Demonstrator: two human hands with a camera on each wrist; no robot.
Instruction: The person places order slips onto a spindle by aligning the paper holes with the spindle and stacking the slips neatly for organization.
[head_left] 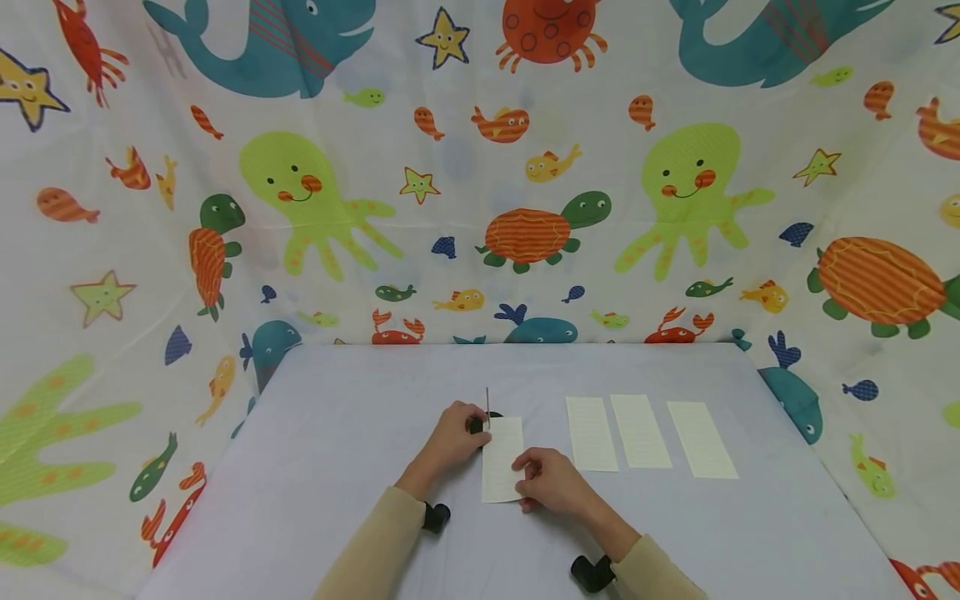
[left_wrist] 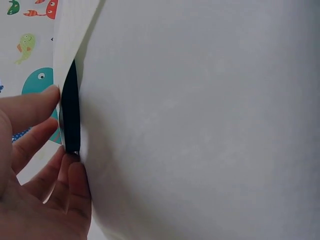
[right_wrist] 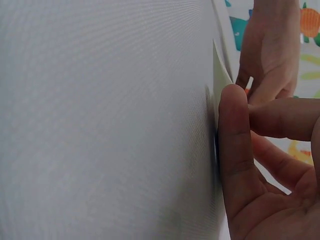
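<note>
A small ruled sheet of cream paper [head_left: 501, 462] lies between both hands on the white-covered table. At its top left corner, my left hand [head_left: 454, 435] pinches the edge with thumb and fingers. A black object [left_wrist: 71, 112] sits under the sheet there, with fingertips at its end; a thin grey strip projects from it in the head view. What it is, I cannot tell. My right hand [head_left: 553, 482] grips the sheet's right edge near the lower corner. In the right wrist view, one edge of the paper [right_wrist: 218, 75] rises slightly beyond the fingertips.
Three similar sheets lie spread to the right: a left one [head_left: 592, 435], a middle one [head_left: 641, 432] and a right one [head_left: 702, 440]. Behind the table [head_left: 345, 417] hangs a curtain [head_left: 450, 192] printed with sea animals. Black wrist devices sit beside both sleeves.
</note>
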